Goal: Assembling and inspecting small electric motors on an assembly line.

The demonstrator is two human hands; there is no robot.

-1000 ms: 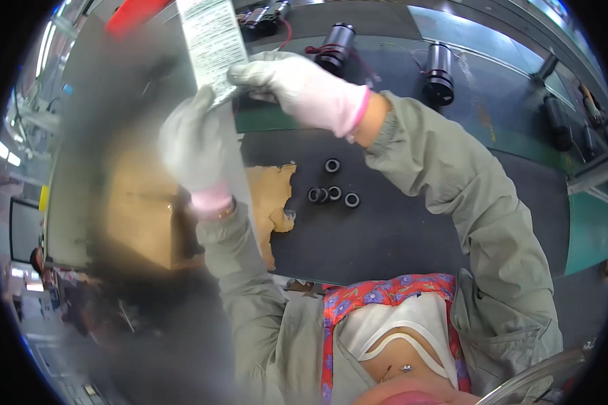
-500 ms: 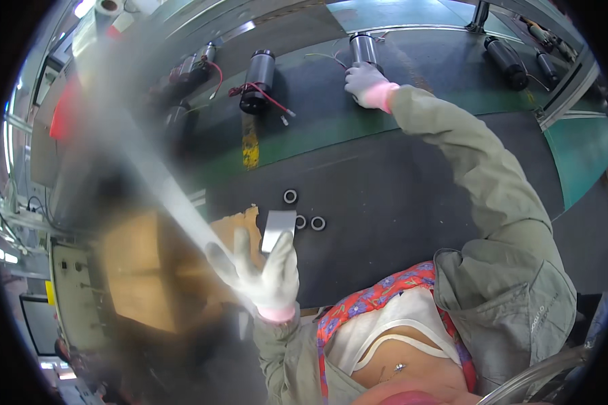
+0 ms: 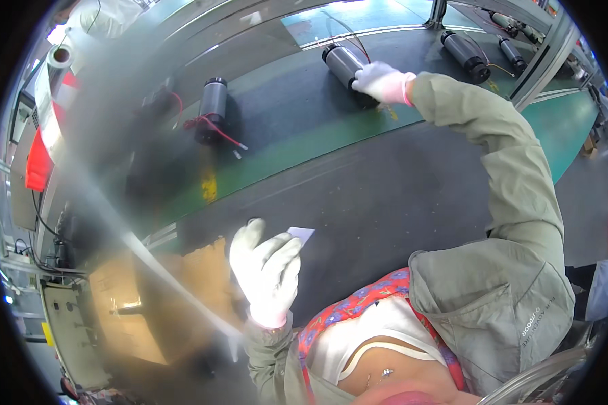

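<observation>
My right hand, in a white glove with a pink cuff, grips the near end of a dark grey cylindrical motor. The motor lies tilted on the green surface, and thin wires run from around it. My gloved left hand is raised nearer to me with its fingers bent. A small pale sheet sticks out from behind its fingertips, seemingly held there; the grip itself is hidden. Part of a dark ring shows behind a fingertip.
Another motor with red wires lies to the left, and one more to the right by a metal frame post. A cardboard box stands at lower left. A blurred pale strip crosses the near left.
The view has shifted. The motor under my right hand has turned from near upright to tilted. The pale sheet has moved right with my left hand, whose fingers are closer together, covering rings.
</observation>
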